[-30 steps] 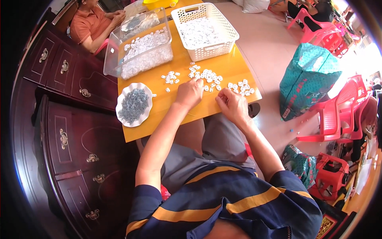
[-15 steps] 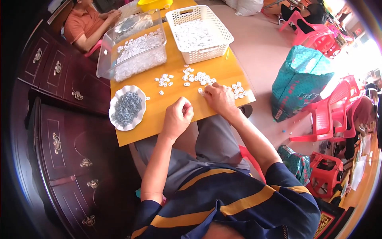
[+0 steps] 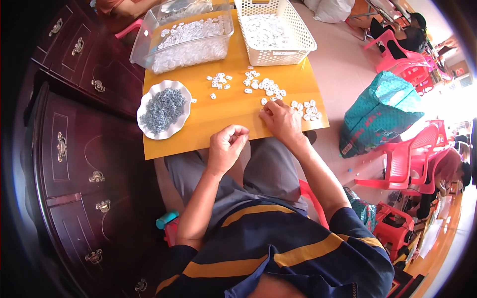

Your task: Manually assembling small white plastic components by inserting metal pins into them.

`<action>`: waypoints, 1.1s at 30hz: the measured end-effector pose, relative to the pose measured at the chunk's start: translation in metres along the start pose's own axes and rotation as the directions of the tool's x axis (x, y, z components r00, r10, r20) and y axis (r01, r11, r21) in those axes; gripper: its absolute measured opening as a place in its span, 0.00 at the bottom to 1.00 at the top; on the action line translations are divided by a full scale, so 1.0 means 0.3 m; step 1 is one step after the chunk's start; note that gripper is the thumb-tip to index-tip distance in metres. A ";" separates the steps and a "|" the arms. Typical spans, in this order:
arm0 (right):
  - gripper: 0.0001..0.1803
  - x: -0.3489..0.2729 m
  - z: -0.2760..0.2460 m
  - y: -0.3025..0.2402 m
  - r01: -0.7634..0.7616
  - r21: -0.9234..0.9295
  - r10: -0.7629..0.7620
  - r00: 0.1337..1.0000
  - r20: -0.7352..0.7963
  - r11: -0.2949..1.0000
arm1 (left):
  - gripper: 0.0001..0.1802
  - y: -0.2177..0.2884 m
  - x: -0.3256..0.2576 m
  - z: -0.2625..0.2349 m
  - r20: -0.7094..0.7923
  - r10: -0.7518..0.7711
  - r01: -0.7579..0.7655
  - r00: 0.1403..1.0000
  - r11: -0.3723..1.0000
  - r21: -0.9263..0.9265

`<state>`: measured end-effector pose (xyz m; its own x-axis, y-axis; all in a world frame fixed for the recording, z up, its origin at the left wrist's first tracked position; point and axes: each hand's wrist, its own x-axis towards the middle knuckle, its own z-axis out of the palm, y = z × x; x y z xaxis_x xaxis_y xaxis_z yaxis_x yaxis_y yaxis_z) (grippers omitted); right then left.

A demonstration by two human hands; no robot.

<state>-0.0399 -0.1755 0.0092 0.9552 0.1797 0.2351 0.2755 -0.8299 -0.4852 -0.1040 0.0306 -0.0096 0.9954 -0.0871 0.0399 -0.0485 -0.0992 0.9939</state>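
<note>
My left hand (image 3: 227, 148) hovers at the table's near edge, thumb and fingers pinched together; anything between them is too small to make out. To its right my right hand (image 3: 284, 122) rests low over the table, fingers curled down, their grip partly hidden. Just beyond its fingers lies a loose group of small white two-holed plastic pieces (image 3: 270, 88). More white pieces (image 3: 307, 110) sit at its right, and another cluster (image 3: 218, 81) lies farther left. A scalloped white plate (image 3: 186, 118) at the left holds a heap of small grey metal pins or screws (image 3: 163, 110).
A clear plastic bin (image 3: 141, 55) and a white perforated basket (image 3: 278, 55), both with white pieces, stand at the table's far side. Dark drawers (image 3: 64, 144) line the left. A teal woven sack (image 3: 377, 116) and red chairs (image 3: 397, 159) are at right; people sit farther off.
The view has shifted, so the table's things sit higher in the picture. My left hand is still pinched and my right hand remains beside the white pieces with fingers curled.
</note>
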 end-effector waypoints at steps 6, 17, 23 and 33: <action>0.11 0.011 0.014 -0.003 -0.021 -0.019 0.022 0.999 0.032 1.000 | 0.05 0.028 -0.008 0.007 -0.036 -0.026 0.021 0.999 0.993 -0.120; 0.07 0.037 0.009 -0.011 0.032 -0.029 -0.031 0.998 0.056 0.999 | 0.05 0.004 -0.013 -0.014 0.000 -0.041 0.041 0.999 0.993 -0.111; 0.07 0.055 0.003 -0.017 0.053 -0.028 -0.049 0.993 0.104 0.998 | 0.05 0.003 -0.010 -0.020 -0.009 -0.034 0.033 0.999 0.995 -0.095; 0.11 0.073 0.072 -0.021 0.118 0.129 -0.130 0.988 0.088 0.985 | 0.07 0.010 -0.021 -0.032 -0.028 -0.056 0.054 0.998 0.996 -0.068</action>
<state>-0.0183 -0.1549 -0.0006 0.9172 0.3313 0.2214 0.3977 -0.7279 -0.5586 -0.1097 0.0405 -0.0058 0.9985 -0.0534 -0.0129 0.0110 -0.0358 0.9993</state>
